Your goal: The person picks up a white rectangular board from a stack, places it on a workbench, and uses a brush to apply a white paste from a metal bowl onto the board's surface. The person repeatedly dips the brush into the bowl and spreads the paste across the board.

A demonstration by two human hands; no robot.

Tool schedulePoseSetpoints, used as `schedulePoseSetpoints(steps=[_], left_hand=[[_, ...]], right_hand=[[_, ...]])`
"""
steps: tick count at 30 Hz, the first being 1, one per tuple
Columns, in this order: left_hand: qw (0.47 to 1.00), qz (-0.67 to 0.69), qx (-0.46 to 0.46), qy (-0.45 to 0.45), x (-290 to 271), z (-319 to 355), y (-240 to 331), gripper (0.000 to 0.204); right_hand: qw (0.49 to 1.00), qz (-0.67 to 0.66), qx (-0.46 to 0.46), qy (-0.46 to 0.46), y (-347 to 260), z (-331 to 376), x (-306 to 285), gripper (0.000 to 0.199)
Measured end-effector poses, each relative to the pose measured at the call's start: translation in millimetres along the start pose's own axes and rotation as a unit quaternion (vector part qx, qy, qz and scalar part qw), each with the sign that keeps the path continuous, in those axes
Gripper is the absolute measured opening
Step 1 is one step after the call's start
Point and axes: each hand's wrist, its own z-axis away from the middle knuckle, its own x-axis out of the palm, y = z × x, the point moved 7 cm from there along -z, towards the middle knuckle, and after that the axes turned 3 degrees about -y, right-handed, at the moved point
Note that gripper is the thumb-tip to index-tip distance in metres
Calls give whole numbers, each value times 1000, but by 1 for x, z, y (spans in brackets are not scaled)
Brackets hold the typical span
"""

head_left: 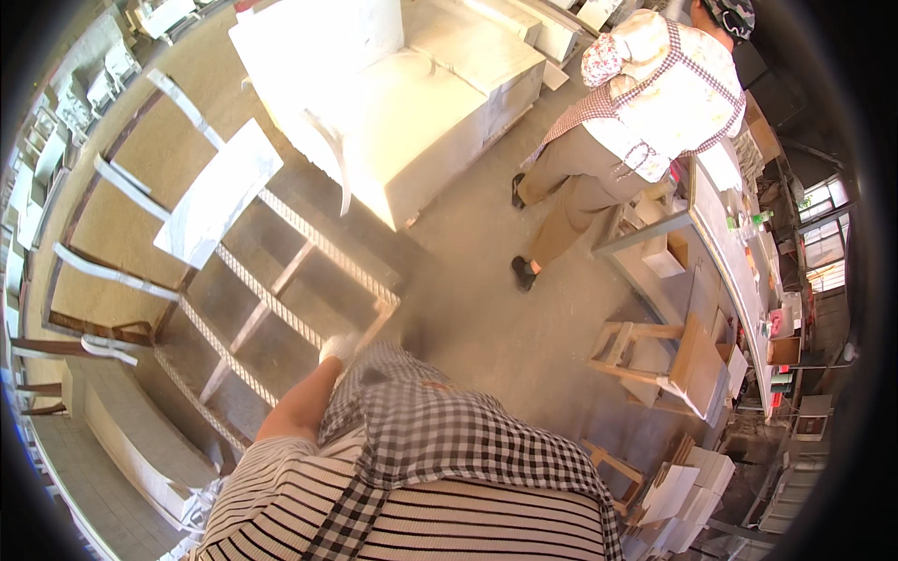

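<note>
My left hand (339,349), in what looks like a white glove, is at the near end of a wooden rack, beside its bare wooden end bar (379,320). Its fingers are blurred and partly hidden by my checked apron, so whether they grip the bar does not show. Rope-wrapped rails (269,295) run side by side across this rack. A white rectangular panel (223,194) lies over its far part. Curved pale arms (131,187) stick out on the rack's left side. My right hand is out of sight.
Large pale slabs and a block (449,140) stand ahead, past the rack. A person (645,103) in a checked apron stands at a cluttered workbench (716,224) on the right. Below it is a wooden stool (645,360), with stacked boards (687,491) nearer me. A low ledge (122,430) runs at left.
</note>
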Motion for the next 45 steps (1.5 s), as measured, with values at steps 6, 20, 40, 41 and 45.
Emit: schedulePoseSetpoints(steps=[6, 20, 40, 41, 45], left_hand=[[999, 3, 9, 36, -60, -54, 54, 49], [972, 206, -58, 95, -60, -175, 66, 30], [935, 269, -178, 148, -77, -209, 144, 22], [938, 252, -191, 145, -72, -217, 131, 23], [909, 316, -217, 166, -70, -254, 98, 36]], right_hand=[[1000, -9, 1, -16, -26, -67, -87, 29], [995, 10, -99, -13, -35, -266, -231, 25], [948, -229, -222, -22, -188, -507, -518, 21], [942, -191, -275, -10, -203, -507, -517, 19], [919, -119, -375, -35, -226, -514, -512, 22]])
